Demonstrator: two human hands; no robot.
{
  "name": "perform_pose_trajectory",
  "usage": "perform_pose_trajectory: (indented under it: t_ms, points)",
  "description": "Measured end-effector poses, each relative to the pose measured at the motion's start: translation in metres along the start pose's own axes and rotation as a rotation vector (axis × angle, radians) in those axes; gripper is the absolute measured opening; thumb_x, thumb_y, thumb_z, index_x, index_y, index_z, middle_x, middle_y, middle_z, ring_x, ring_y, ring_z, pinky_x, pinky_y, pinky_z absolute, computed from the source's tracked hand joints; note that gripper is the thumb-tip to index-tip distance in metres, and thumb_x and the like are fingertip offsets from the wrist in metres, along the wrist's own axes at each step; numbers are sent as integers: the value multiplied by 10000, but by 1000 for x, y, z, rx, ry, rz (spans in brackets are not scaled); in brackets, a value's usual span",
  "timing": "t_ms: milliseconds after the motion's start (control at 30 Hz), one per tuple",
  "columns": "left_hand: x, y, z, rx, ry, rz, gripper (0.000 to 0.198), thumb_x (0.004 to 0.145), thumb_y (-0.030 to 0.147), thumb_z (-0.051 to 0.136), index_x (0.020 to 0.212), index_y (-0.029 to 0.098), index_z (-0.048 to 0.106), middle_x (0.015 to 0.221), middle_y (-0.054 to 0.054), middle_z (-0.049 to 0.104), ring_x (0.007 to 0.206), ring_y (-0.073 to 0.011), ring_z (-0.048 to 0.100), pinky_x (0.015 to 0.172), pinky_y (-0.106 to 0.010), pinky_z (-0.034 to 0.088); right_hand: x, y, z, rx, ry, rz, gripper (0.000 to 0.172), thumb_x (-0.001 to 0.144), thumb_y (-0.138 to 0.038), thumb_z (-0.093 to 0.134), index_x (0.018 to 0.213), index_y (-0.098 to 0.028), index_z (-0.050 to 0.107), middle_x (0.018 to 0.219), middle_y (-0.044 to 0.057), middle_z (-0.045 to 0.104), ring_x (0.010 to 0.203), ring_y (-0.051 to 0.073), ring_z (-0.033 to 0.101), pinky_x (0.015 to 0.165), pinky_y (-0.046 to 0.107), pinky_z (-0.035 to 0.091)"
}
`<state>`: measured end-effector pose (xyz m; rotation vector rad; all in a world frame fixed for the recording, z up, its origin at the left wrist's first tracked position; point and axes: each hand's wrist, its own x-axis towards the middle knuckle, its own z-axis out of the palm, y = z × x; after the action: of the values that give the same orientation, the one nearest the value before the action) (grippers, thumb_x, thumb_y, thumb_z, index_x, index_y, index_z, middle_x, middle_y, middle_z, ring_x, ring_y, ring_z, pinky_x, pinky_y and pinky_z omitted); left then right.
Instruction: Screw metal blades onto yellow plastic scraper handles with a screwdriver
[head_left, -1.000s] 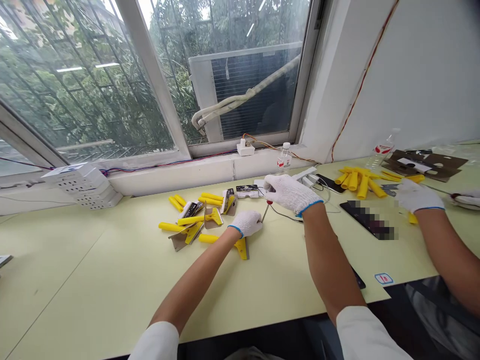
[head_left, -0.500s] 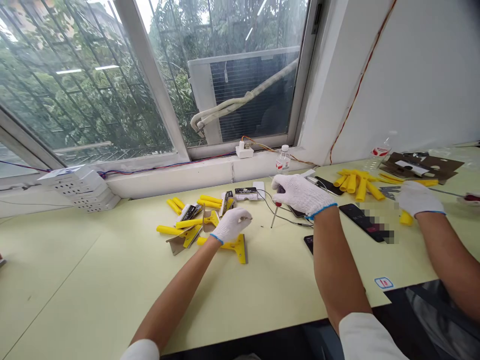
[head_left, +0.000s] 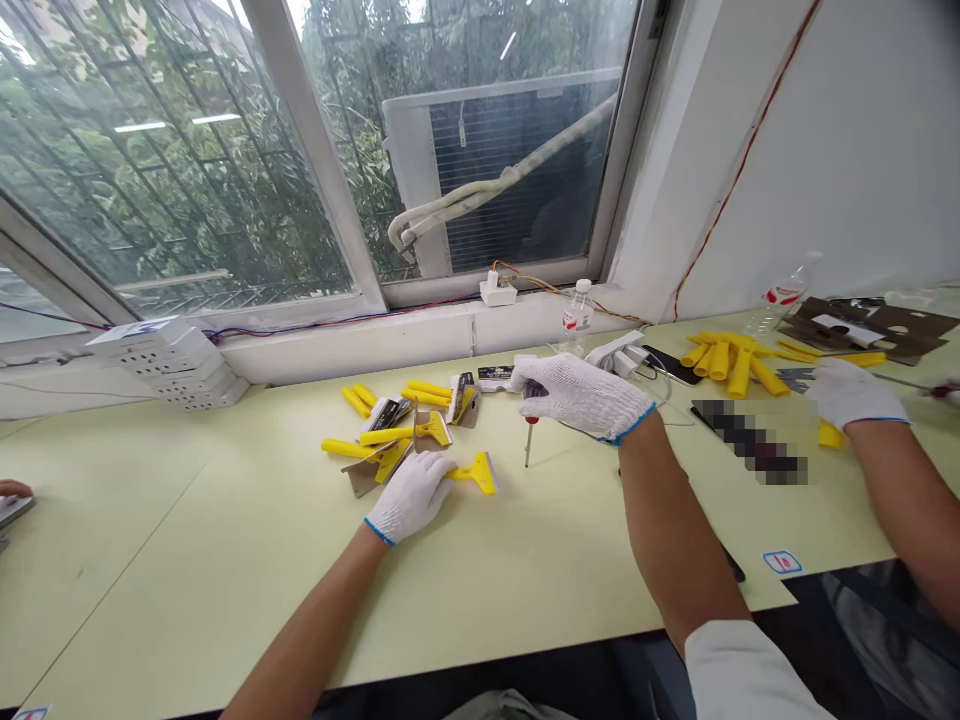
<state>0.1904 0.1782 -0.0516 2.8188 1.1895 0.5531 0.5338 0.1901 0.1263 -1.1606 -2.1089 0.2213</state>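
1. Step in hand: judging by your hands, you have the small tool ready in one hand and a workpiece under the other. Your gloved right hand (head_left: pixel 581 396) holds a red-handled screwdriver (head_left: pixel 531 430) upright, and your gloved left hand (head_left: pixel 411 497) lies on a yellow plastic scraper (head_left: pixel 476 473).

2. Fingers, right: they are wrapped together around the red handle, with the shaft pointing down and its tip at or just above the yellow-green counter (head_left: pixel 225 560).

3. Fingers, left: they lie together over the end of the scraper nearest you and hide its handle. You cannot tell from this view whether they are gripping it or only resting on it.

4. Where things are: the scraper lies flat on the counter, between your hands and just beside a loose heap of yellow scrapers and cardboard-backed blade packs (head_left: pixel 394 425). The screwdriver stands to the right of it, apart from it.

5. Next move: any work with the screwdriver calls first for its tip to be clear of the counter. The scraper's wide yellow head is open to view, so you can reach it without shifting your left hand.

6. Nearby: a co-worker's gloved hand (head_left: pixel 855 393) works at the far right, beside a group of yellow handles (head_left: pixel 731 362).
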Motion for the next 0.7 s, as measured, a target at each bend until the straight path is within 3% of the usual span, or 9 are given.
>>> perform_pose_trajectory:
  t_ms: [100, 167, 367, 500, 700]
  points:
    - [-2, -6, -9, -10, 95, -68, 219, 1109, 228, 459, 1251, 223, 625, 1137, -97, 721, 1025, -276, 677, 919, -428, 540, 4, -11, 2, -12, -178, -35, 413, 1044, -468, 656, 1012, -60, 714, 949, 59, 726, 898, 82, 712, 890, 252, 651]
    - [-6, -11, -14, 0, 140, -110, 206, 1108, 238, 457, 1221, 225, 629, 1128, -98, 720, 1025, -277, 686, 929, -430, 541, 5, -18, 3, -19, -233, -42, 378, 1020, -442, 708, 1107, -74, 722, 1001, 61, 723, 911, 82, 692, 910, 261, 642]
    - [-7, -13, -19, 64, 31, -79, 218, 1045, 197, 494, 1160, 230, 676, 1020, -80, 727, 935, -279, 677, 849, -422, 518, 7, -30, 7, -20, -276, -21, 289, 996, -338, 729, 1106, -71, 718, 1051, 75, 740, 897, 54, 654, 881, 180, 574]
    - [-4, -3, -11, 84, -49, -46, 176, 1043, 209, 533, 1122, 237, 689, 1056, -82, 723, 939, -277, 670, 835, -403, 501, 9, -30, 5, 0, -281, -6, 220, 1021, -269, 584, 1000, -91, 711, 981, 33, 759, 826, -9, 615, 743, 83, 448]
    - [-2, 2, 4, 89, -29, -39, 245, 1051, 178, 529, 1217, 250, 694, 1126, -86, 721, 1025, -287, 656, 926, -428, 497, 8, -36, 2, 38, -299, -20, 146, 940, -213, 715, 1037, -107, 738, 941, -1, 743, 772, -10, 588, 721, 92, 414]
